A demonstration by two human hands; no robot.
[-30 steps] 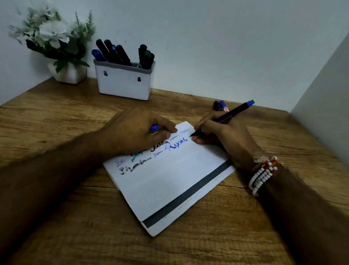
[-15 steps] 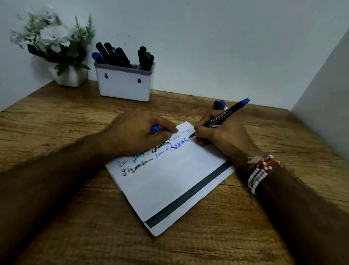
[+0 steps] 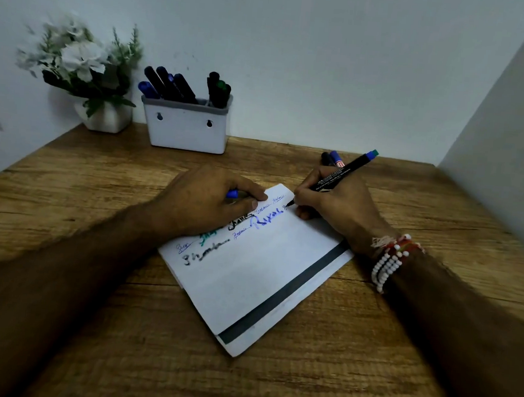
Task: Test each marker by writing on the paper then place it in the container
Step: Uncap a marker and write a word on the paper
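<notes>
A white sheet of paper [image 3: 248, 275] with a dark stripe lies on the wooden table, its upper left part covered in blue, green and black scribbles. My right hand [image 3: 338, 204] grips a black marker [image 3: 341, 174] with a blue-green end, its tip touching the paper's top corner. My left hand [image 3: 210, 203] rests on the paper's upper left edge and holds a small blue cap [image 3: 232, 193] between its fingers. A white container [image 3: 186, 125] with several markers stands at the back by the wall.
Two loose markers [image 3: 333, 158] lie on the table behind my right hand. A white pot of flowers [image 3: 88, 75] sits in the back left corner beside the container. Walls close the table at the back and right. Beaded bracelets circle my right wrist.
The marker tip has moved a little along the paper's top corner, leaving a new small mark. My left hand has stayed in place on the paper.
</notes>
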